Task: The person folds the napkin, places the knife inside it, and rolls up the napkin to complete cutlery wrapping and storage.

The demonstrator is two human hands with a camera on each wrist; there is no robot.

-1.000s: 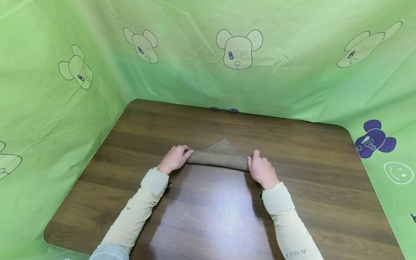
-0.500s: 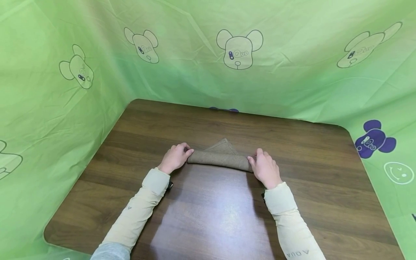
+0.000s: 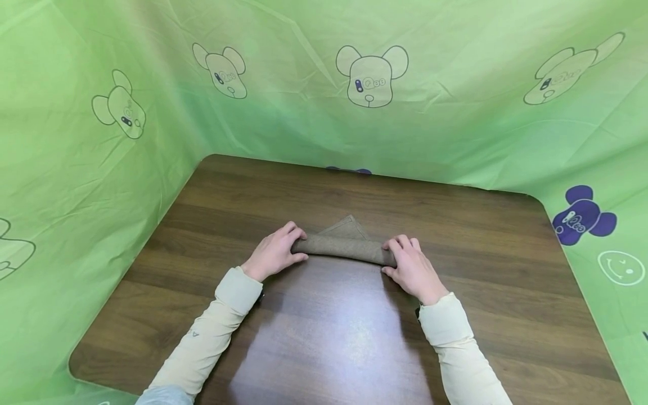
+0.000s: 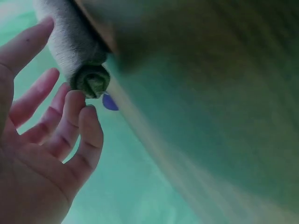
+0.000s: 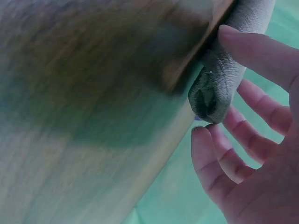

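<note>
A brown cloth [image 3: 344, 248] lies rolled into a tube across the middle of the table, and its flat hemmed corner [image 3: 350, 226] points away behind the roll. At the roll's left end, my left hand [image 3: 273, 250] holds it with the thumb on the near side and the fingers over the far side. My right hand [image 3: 412, 267] grips the opposite end the same way. In the left wrist view, the spiral end of the roll [image 4: 91, 80] shows beside curved fingers [image 4: 91, 130]. The right wrist view shows the folded right end [image 5: 208, 98] between thumb and fingers.
The brown wood-grain table [image 3: 501, 270] has rounded corners and reflects light in front of the roll. Green fabric [image 3: 298, 112] printed with bear heads hangs behind it and along both sides, close to its edges.
Both hands have shifted from pinching the roll's end tips to a wider hold, thumbs now on its near side and fingers over it. The cloth has stayed nearly in place.
</note>
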